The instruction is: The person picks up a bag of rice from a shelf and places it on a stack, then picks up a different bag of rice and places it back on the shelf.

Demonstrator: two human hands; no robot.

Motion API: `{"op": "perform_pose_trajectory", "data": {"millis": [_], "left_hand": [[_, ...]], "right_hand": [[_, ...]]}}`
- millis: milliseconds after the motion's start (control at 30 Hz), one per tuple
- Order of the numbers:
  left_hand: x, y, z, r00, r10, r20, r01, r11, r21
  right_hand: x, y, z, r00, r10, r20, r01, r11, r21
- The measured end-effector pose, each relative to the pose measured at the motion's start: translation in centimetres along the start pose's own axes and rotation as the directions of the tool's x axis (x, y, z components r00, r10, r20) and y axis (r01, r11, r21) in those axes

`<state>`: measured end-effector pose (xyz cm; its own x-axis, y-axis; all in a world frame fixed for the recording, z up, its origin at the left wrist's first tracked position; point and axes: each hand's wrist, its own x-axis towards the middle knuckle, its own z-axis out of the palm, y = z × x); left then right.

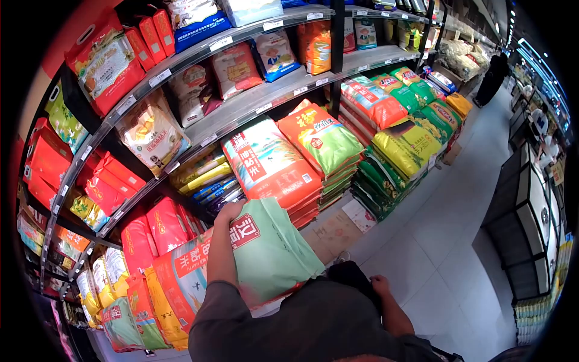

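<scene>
The left hand (232, 211) is clamped over the top edge of the rice bag (277, 253), which tilts out at the foot of the shelves (241, 108), so the lift looks barely begun; whether the right hand (380, 283), down by the knee, is open or closed I cannot tell.

Left hand (232, 211) grips top of green rice bag (277, 247); right hand (380, 283) at hip.
</scene>
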<state>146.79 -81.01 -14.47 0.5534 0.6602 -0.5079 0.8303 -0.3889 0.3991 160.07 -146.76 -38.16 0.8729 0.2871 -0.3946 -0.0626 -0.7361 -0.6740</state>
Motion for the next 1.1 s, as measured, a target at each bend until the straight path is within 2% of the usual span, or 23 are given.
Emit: {"op": "perform_pose_trajectory", "data": {"millis": [133, 200, 233, 300, 433, 467, 533, 567, 633, 667, 733, 767, 833, 900, 933, 1000, 1033, 1100], "left_hand": [[-0.4, 0.4, 0.2, 0.997, -0.022, -0.072, 0.023, 0.999, 0.022], [-0.7, 0.6, -0.1, 0.997, -0.063, -0.05, 0.061, 0.997, -0.043], [0.0, 0.1, 0.2, 0.997, -0.056, -0.054, 0.053, 0.997, -0.051], [2.0, -1.2, 1.1, 0.997, -0.001, -0.08, -0.002, 0.999, -0.036], [0.5, -0.2, 0.5, 0.994, 0.061, -0.096, -0.057, 0.997, 0.045], [4.8, -3.1, 1.9, 0.984, 0.156, -0.091, -0.141, 0.978, 0.154], [2.6, -2.0, 1.2, 0.98, 0.14, -0.141, -0.12, 0.982, 0.146], [-0.2, 0.0, 0.2, 0.98, 0.11, -0.165, -0.09, 0.988, 0.123], [-0.7, 0.3, 0.1, 0.975, 0.109, -0.191, -0.088, 0.989, 0.116], [-0.7, 0.2, 0.2, 0.971, 0.11, -0.214, -0.089, 0.99, 0.105], [-0.3, -0.2, 0.5, 0.97, 0.097, -0.224, -0.077, 0.992, 0.097], [-0.8, 0.2, 0.3, 0.968, 0.085, -0.234, -0.067, 0.994, 0.085], [-1.3, 0.7, 0.1, 0.967, 0.047, -0.25, -0.033, 0.998, 0.06], [-1.2, 0.5, 0.1, 0.973, 0.074, -0.22, -0.059, 0.995, 0.076], [-0.5, 0.0, 0.4, 0.97, 0.097, -0.225, -0.073, 0.991, 0.109], [-0.5, 0.1, 0.5, 0.972, 0.074, -0.225, -0.054, 0.994, 0.095], [-0.8, 0.3, 0.4, 0.975, 0.074, -0.212, -0.056, 0.995, 0.087], [-0.1, 0.0, 0.7, 0.974, 0.085, -0.211, -0.067, 0.994, 0.091]], "right_hand": [[-0.4, -1.8, -0.9, 0.999, 0.04, 0.026, -0.042, 0.997, 0.066], [-0.3, -2.5, -1.4, 0.997, 0.026, 0.066, -0.021, 0.997, -0.072], [-0.3, -2.9, -1.5, 0.998, 0.019, 0.058, -0.015, 0.997, -0.075], [-0.3, -2.2, -1.1, 0.997, 0.027, 0.074, -0.019, 0.995, -0.1], [-0.5, -2.0, -1.6, 0.997, 0.008, 0.078, -0.009, 1.0, 0.003], [-0.4, -1.9, -2.0, 0.997, 0.016, 0.073, -0.016, 1.0, -0.002], [0.2, -1.5, -2.1, 0.988, 0.083, 0.129, -0.107, 0.975, 0.194], [0.3, -1.4, -2.3, 0.988, 0.083, 0.131, -0.108, 0.975, 0.195], [0.3, -1.3, -3.0, 0.962, 0.169, 0.215, -0.234, 0.915, 0.327], [0.1, -1.3, -3.3, 0.962, 0.169, 0.216, -0.235, 0.914, 0.331], [-0.7, -1.5, -4.2, 0.92, 0.316, 0.234, -0.385, 0.843, 0.376], [-1.6, -2.1, -4.8, 0.92, 0.312, 0.237, -0.383, 0.844, 0.376], [-2.4, -3.1, -5.8, 0.858, 0.446, 0.253, -0.513, 0.759, 0.401], [-2.1, -1.0, -6.1, 0.788, 0.52, 0.33, -0.615, 0.697, 0.37], [-1.9, -0.2, -6.3, 0.795, 0.511, 0.326, -0.605, 0.703, 0.374], [-1.4, 1.4, -7.0, 0.701, 0.574, 0.424, -0.711, 0.609, 0.352], [-1.1, 1.8, -7.3, 0.705, 0.569, 0.423, -0.707, 0.612, 0.355], [-0.6, 2.1, -7.7, 0.654, 0.607, 0.451, -0.753, 0.582, 0.309]]}}
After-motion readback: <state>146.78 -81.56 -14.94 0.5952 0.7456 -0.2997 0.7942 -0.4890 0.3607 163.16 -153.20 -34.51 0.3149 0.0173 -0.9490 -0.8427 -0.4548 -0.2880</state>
